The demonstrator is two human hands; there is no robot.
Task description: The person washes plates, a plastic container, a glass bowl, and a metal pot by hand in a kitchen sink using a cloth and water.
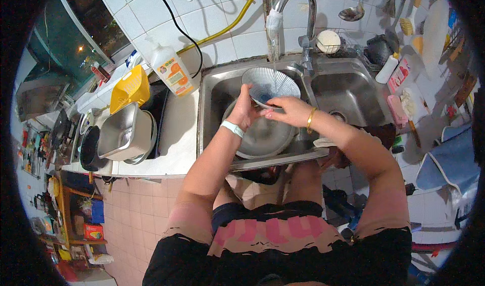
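A blue-and-white striped bowl (271, 82) is tilted under water running from the tap (275, 20), above the left basin of a steel sink (212, 96). My left hand (244, 109) grips the bowl's left and lower rim, with the thumb up along its side. At the near rim my right hand (291, 111) holds the bowl too, its fingers reaching over the edge and close to the left hand's fingers. Below both hands a large round basin (261, 142) sits in the sink.
Left on the counter stand an orange-labelled bottle (174, 75), a yellow plastic basket (130, 88) and a rectangular steel container (123, 134). The sink's right basin (343, 85) adjoins. A wire rack (341, 45), a white bottle (387, 69) and a pink sponge (396, 109) are at the right.
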